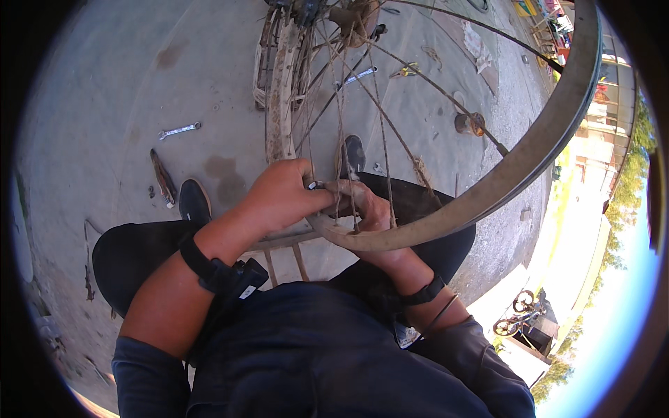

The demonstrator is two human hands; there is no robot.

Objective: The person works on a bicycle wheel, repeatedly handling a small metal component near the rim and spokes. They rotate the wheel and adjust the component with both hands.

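A spoked bicycle wheel with a dusty, pale rim (411,233) stands in front of me, its hub (354,21) at the top of the view. Dirty spokes (382,115) run down to the rim. At the rim's near left part, my left hand (282,197) is closed, pinching a small dark thing (315,185) too small to name. Close against it, my right hand (369,209) reaches in among the spokes from behind the rim. Its fingers are curled and meet the left fingertips; spokes and rim partly cover them, so what they grip is unclear.
On the concrete floor lie a wrench (179,131), a second wrench (359,76), yellow-handled pliers (404,70) and a long dark tool (162,179). A small can (469,124) stands to the right. Farther off is another bicycle (519,313). My knees flank the wheel.
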